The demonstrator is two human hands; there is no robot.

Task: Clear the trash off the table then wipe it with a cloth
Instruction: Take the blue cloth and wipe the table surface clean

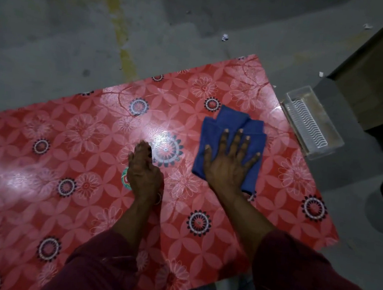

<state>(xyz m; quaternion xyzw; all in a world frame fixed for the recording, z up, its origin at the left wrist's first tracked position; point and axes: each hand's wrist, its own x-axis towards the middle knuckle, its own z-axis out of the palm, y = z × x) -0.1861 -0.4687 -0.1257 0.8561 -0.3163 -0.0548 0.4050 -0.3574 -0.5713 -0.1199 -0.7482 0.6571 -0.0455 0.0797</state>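
Cloth (233, 123) of deep blue lies folded into a thick, roughly rectangular pad on the table (66, 155), toward the 2 o'clock part of the tabletop. Its weave looks soft and matte, like microfibre, against the shiny surface under it. Folded layers fan out at the far end, where separate corners step apart from one another. The pad's long axis runs from about 7 o'clock to 1 o'clock, with the fanned corners pointing to 1 o'clock.

Flat on the pad rests the right hand (228, 163), palm down, fingers straight and spread wide, pressing the fabric onto the tabletop; the fingertips reach to about the middle of the pad. At the centre of the tabletop the left hand (144, 170) rests on the bare surface with its fingers close together and bent a little, holding nothing that can be made out. Partly under it shows a small round green and white mark, too hidden to identify. Both arms wear dark maroon sleeves (313, 282).

Glossy red plastic sheeting covers the table, printed with pale petals and dark ringed flowers, with bright glare near the left hand. Just off the table's 2 o'clock corner sits a clear plastic tray (316, 120) with a ribbed, wavy insert. Scraps of white paper (225, 37) lie on the grey concrete floor (54, 47) at 12 o'clock.
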